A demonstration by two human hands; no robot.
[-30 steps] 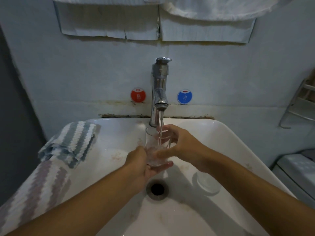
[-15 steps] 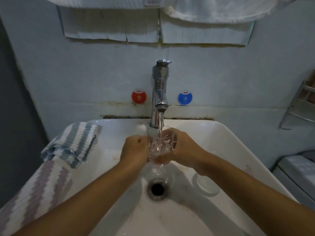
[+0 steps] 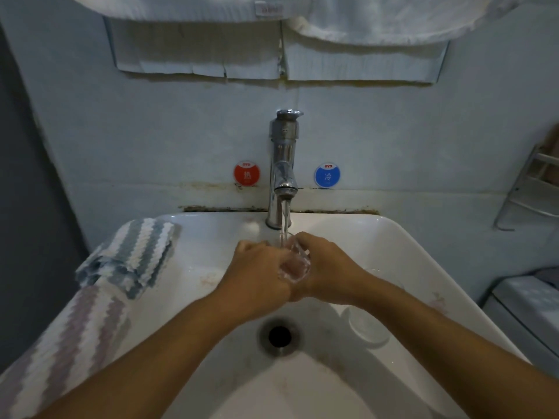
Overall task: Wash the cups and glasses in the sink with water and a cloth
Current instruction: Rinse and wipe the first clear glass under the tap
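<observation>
The glass [image 3: 295, 263] is in the middle of the frame, right under the tap [image 3: 283, 167]. Water runs from the tap down into it. It is clear and small, and you can see skin through its side. It looks tipped a bit, with its open top up toward the water.

Both hands hold it over the sink [image 3: 402, 237]. The right hand [image 3: 325, 264] is wrapped around the glass from the right side. The left hand [image 3: 257, 267] is curled tight against the left side of the glass. I cannot tell if its fingers go inside the glass or just press on the outside.

A wet glass is hard, light and very slippery. It can break if it drops on the hard sink. I think it is best to hold it around its middle with the whole hand, not by the thin rim.

A second glass [image 3: 367, 328] sits in the sink at the lower right, partly behind the right arm. It looks like it waits for its turn.

A striped cloth [image 3: 136, 255] lies on the sink's left edge, at the left of the frame. No hand touches it. So I think this is the rinse step, and the cloth part is not yet begun.
</observation>
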